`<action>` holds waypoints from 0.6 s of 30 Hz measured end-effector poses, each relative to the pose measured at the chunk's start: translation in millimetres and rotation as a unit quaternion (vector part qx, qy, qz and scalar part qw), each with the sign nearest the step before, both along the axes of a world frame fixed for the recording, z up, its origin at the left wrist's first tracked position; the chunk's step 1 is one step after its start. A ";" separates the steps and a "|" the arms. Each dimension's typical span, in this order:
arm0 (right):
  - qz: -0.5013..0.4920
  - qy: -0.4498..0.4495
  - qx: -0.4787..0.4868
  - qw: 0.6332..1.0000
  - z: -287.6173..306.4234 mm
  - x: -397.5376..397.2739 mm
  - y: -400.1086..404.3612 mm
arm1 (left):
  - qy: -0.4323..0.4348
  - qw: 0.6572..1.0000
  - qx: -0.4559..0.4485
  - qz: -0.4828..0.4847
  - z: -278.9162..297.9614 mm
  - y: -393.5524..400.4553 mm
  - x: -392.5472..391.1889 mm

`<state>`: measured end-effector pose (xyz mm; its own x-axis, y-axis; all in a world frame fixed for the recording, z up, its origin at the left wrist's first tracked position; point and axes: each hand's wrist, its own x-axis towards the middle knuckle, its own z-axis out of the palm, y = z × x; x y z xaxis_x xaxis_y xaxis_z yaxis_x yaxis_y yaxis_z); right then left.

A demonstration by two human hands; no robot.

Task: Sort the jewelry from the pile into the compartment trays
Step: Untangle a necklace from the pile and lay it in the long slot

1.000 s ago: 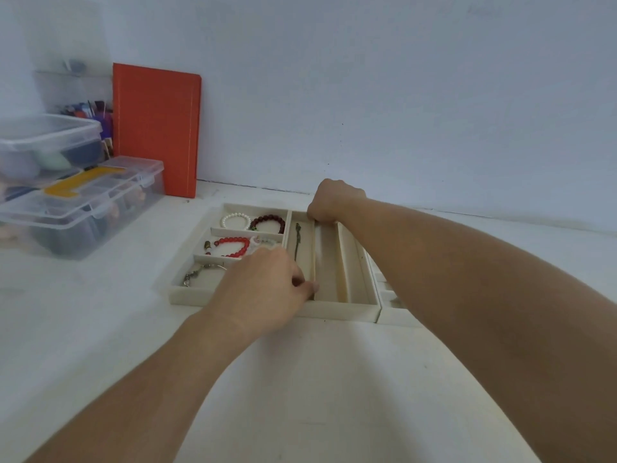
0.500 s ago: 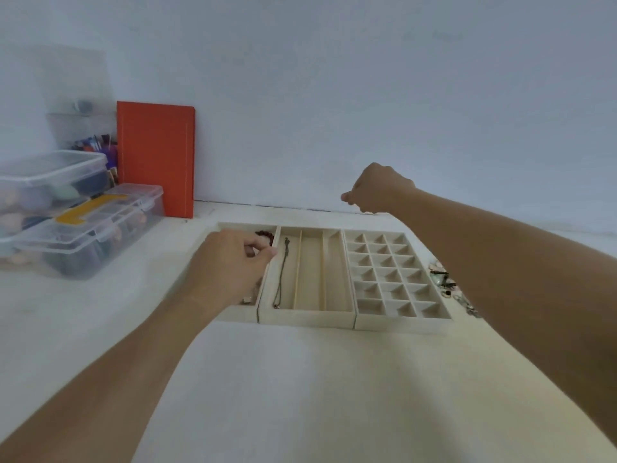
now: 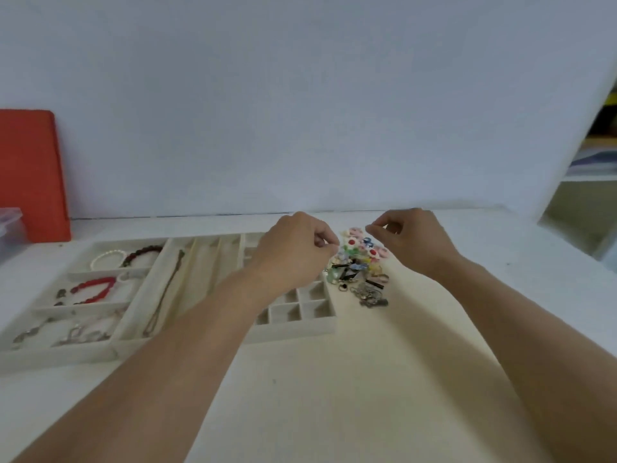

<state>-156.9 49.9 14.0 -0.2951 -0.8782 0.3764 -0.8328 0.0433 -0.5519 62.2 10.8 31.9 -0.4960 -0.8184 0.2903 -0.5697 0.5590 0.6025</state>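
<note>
Red board against wall, clear box beside

Left hand hides grid tray cells.

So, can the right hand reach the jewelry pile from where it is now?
Probably yes. The right hand hovers at the pile, its far right edge, with nothing between them; the left hand stays on the other side.

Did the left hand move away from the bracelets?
Yes. The left hand went right, judged against the trays: it was over the bracelet tray, and now it is at the jewelry pile past the small-squares tray.
</note>
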 end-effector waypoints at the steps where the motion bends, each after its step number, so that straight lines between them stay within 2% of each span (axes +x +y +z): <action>1: 0.015 -0.011 0.000 1.000 -7.5 -6.4 4.3 | -0.013 1.000 0.008 -0.011 -1.8 0.4 -12.5; 3: 0.054 -0.030 0.022 0.998 -16.8 -15.7 11.7 | -0.066 0.997 0.019 -0.037 -5.4 -0.2 -33.8; 7: 0.139 -0.020 0.132 0.981 -15.2 -25.5 22.8 | -0.169 0.982 0.035 -0.079 -14.3 -1.5 -53.3; 10: 0.164 -0.013 0.182 0.969 -13.8 -28.3 29.5 | -0.231 0.968 0.019 -0.098 -19.9 -2.5 -57.4; 18: 0.176 0.021 0.205 0.963 -22.5 -16.4 29.5 | -0.231 0.964 0.035 -0.128 -28.8 -5.4 -61.1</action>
<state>-173.3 79.4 -8.5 0.0549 -0.9983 -0.0176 -0.8570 -0.0381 -0.5139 1.1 5.3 3.1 -0.7476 -0.6614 -0.0607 -0.6346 0.6844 0.3589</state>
